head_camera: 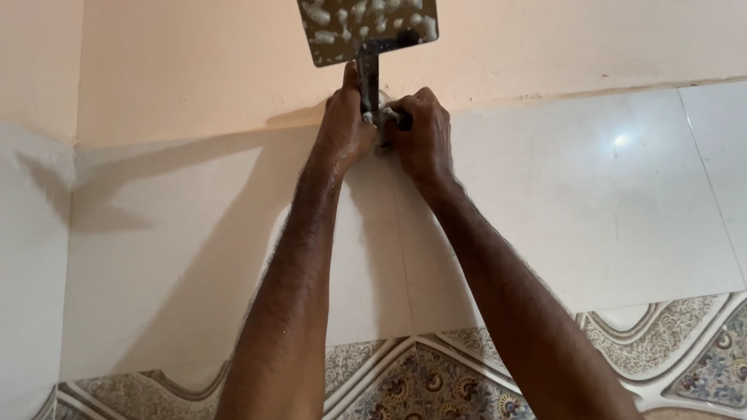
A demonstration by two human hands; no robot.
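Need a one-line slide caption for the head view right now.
Both hands, left hand and right hand, grip the shower arm below a square shower head at the tiled wall.

— Any room around that fitting?

— Above it, little: the square chrome shower head (367, 29) overhangs, and its dark metal arm (368, 78) runs down between both hands.

— And to the sides?

— The glossy white wall tiles (591, 202) are bare on both sides; below, the two forearms cross the space.

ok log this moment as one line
left hand: grips shower arm | right hand: at its wall end | shower head: square, overhead | wall tiles: white
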